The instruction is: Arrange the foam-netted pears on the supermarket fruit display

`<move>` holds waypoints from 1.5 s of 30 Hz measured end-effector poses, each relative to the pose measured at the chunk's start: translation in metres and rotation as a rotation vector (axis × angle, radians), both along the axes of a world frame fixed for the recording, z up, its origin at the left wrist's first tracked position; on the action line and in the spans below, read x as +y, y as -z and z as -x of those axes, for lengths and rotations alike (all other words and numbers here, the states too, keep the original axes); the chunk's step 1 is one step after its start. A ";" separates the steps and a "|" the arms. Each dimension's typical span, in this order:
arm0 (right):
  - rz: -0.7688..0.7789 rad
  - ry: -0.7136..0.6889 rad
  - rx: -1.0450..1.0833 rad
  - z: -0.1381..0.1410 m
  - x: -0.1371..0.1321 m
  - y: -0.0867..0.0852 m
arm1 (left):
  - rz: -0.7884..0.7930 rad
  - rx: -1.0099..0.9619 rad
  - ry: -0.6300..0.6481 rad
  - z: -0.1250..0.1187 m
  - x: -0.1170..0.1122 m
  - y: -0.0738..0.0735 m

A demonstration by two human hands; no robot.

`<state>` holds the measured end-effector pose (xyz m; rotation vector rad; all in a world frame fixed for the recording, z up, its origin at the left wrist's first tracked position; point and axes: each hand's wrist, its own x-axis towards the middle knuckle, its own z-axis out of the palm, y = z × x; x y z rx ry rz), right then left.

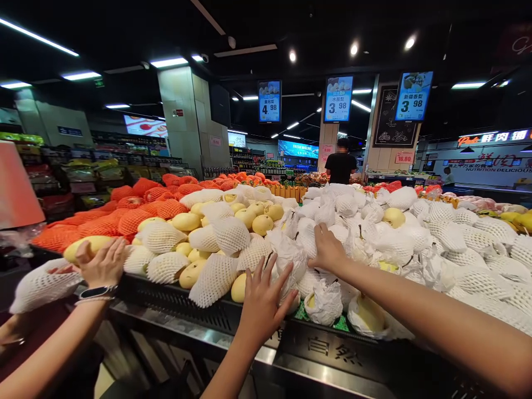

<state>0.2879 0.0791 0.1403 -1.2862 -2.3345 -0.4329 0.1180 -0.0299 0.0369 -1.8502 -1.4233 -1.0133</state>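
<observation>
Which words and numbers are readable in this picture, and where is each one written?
"4.98": left hanging price sign.
"3.98": middle price sign.
"3.98": right price sign.
"16.80": small red tag on the pillar.
"NUTRITION DELICIOUS": far right wall.
"自然": black front edge of the fruit stand.
Chinese lines on the price signs, the neon sign and the shelf labels: too small or blurred.

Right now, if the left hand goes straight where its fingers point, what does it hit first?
Probably the paper-wrapped pear just ahead of the left hand; depth is unclear, so its fingers may already touch it.
</observation>
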 end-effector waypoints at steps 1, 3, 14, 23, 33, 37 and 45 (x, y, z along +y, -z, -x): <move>0.003 -0.004 0.041 -0.004 0.000 -0.003 | 0.019 -0.002 0.012 0.001 0.002 0.000; -0.001 -0.021 0.123 -0.014 0.001 -0.011 | 0.027 -0.006 0.038 0.004 0.005 0.002; 0.056 -0.080 0.752 -0.063 -0.015 -0.057 | 0.028 -0.029 0.076 0.006 0.002 0.001; 0.386 -0.468 1.295 -0.104 -0.062 -0.031 | -0.046 -0.107 0.082 0.013 -0.007 0.009; 0.598 -0.520 1.423 -0.105 -0.096 -0.007 | -0.160 -0.165 0.141 0.001 -0.028 -0.003; 0.583 -0.523 1.404 -0.107 -0.103 0.012 | -0.205 -0.159 0.274 -0.024 -0.044 -0.018; 0.414 -0.325 1.283 -0.106 -0.155 0.055 | -0.121 -0.186 0.683 -0.082 -0.072 -0.031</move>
